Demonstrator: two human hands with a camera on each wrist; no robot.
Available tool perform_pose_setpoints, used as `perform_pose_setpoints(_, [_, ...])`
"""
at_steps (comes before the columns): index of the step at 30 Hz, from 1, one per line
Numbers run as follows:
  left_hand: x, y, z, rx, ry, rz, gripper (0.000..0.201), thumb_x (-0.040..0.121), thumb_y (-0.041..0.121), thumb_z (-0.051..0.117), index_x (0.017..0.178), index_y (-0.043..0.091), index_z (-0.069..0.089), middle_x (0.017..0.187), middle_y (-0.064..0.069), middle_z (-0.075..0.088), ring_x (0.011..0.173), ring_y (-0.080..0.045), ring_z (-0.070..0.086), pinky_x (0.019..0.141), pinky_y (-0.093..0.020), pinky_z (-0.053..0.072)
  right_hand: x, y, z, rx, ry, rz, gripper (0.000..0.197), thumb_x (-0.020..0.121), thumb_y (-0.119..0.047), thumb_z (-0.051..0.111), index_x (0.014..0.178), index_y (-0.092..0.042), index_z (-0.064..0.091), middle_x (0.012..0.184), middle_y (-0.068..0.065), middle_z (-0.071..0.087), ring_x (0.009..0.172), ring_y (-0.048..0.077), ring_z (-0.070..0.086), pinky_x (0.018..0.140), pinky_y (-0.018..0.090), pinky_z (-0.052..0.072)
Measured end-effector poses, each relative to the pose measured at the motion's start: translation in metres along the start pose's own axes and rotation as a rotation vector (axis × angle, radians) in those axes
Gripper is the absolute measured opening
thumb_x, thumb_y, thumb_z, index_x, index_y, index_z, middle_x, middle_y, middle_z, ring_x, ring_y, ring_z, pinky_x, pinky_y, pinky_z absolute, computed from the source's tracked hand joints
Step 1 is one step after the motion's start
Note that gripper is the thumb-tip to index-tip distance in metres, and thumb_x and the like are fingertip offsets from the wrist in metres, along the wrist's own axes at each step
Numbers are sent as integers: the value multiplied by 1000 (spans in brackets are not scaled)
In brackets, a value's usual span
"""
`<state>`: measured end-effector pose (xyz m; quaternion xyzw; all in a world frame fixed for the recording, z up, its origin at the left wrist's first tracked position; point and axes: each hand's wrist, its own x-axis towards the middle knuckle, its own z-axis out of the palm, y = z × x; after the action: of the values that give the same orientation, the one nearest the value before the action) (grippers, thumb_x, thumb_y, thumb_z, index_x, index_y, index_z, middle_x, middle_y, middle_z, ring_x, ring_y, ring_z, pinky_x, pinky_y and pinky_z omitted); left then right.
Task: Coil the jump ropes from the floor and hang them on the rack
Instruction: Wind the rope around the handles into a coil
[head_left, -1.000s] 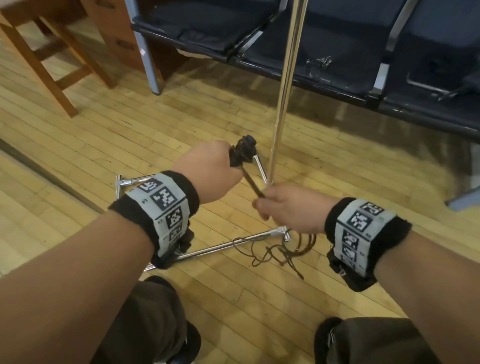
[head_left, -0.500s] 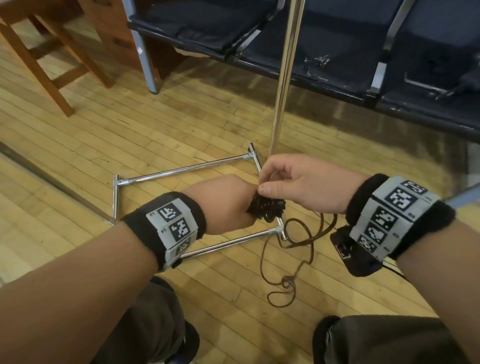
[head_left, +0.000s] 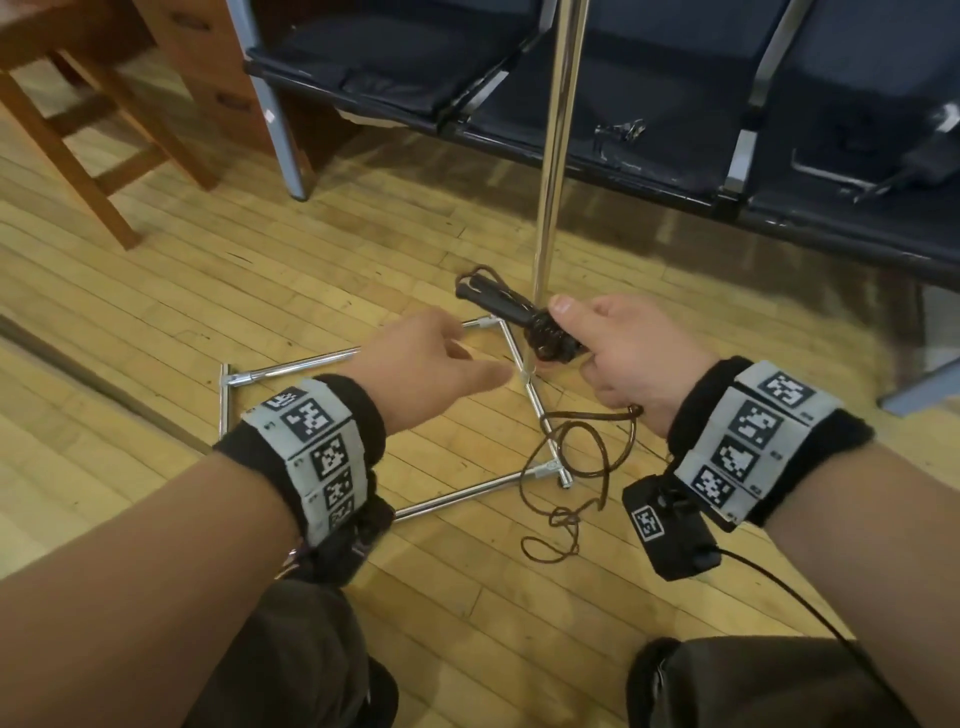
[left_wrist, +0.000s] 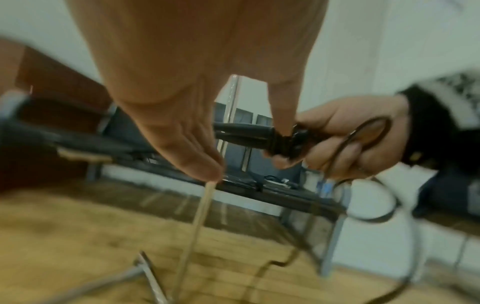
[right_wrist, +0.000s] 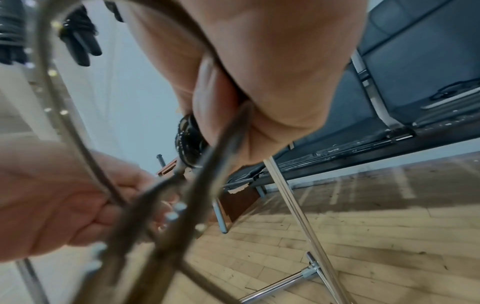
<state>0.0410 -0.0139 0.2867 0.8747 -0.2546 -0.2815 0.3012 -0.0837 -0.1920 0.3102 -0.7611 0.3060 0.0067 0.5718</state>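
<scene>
1. The jump rope has changed hands: half a second ago your left fist held the wound bundle, and now the black handles sit in your right hand, held out in front of the rack's upright pole.
2. Your right grip is clenched around the handles and the turns wound on them, thumb on top.
3. Your left hand has come off the bundle; from the head view its grip looks released, fingers loose. The right wrist view hints a strand may run past those fingers, but blur keeps me from telling.
4. A brown tail hangs from your right fist down to the wooden floor, looping over the rack's chrome base.
5. My read: coiling isn't done. That slack needs winding before you hang it.
</scene>
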Motion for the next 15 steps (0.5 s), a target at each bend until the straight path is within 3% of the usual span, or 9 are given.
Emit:
perform_pose_setpoints(2, [-2, 2, 12, -248, -197, 86, 53, 75, 66, 81, 119, 41, 66, 108, 18, 78, 92, -4, 75, 84, -33, 60, -2, 0, 11, -110, 28, -65, 41, 104, -50, 50, 100, -18, 74, 53, -13, 58, 44, 4, 43, 52, 27, 32])
perform_pose_setpoints(3, [-3, 3, 16, -354, -243, 127, 45, 76, 60, 83, 113, 41, 69, 108, 18, 78, 97, -5, 75, 89, -36, 62, -3, -1, 16, -153, 26, -95, 39, 104, -50, 50, 99, -19, 75, 50, -13, 54, 43, 3, 44, 52, 28, 34])
perform_pose_setpoints(6, [1, 1, 17, -580, -266, 140, 37, 71, 51, 89, 103, 35, 80, 109, 4, 80, 105, -19, 76, 95, -41, 62, -3, -3, 26, -195, 42, -172, 30, 102, -46, 56, 103, -24, 76, 74, -13, 67, 69, 3, 59, 66, 29, 45])
perform_pose_setpoints(9, [2, -1, 15, -635, -263, 157, 36, 69, 46, 90, 100, 30, 81, 108, -8, 79, 105, -29, 77, 96, -44, 62, -4, -2, 27, -145, 37, -173, 21, 98, -41, 64, 103, -27, 78, 102, -12, 75, 100, -1, 64, 80, 20, 45])
perform_pose_setpoints(12, [2, 1, 16, -608, -247, 161, 49, 69, 41, 92, 109, 16, 77, 106, -13, 79, 102, -31, 77, 94, -45, 63, -7, 1, 25, -124, 22, -158, 16, 96, -40, 68, 94, -29, 79, 108, -17, 75, 99, -12, 59, 75, 12, 36])
perform_pose_setpoints(15, [5, -3, 8, -573, -247, 168, 46, 77, 33, 89, 115, 11, 74, 104, -13, 78, 99, -30, 78, 93, -45, 63, -8, -2, 27, -165, -13, -165, 15, 97, -41, 67, 91, -34, 79, 107, -22, 74, 96, -13, 60, 77, 13, 38])
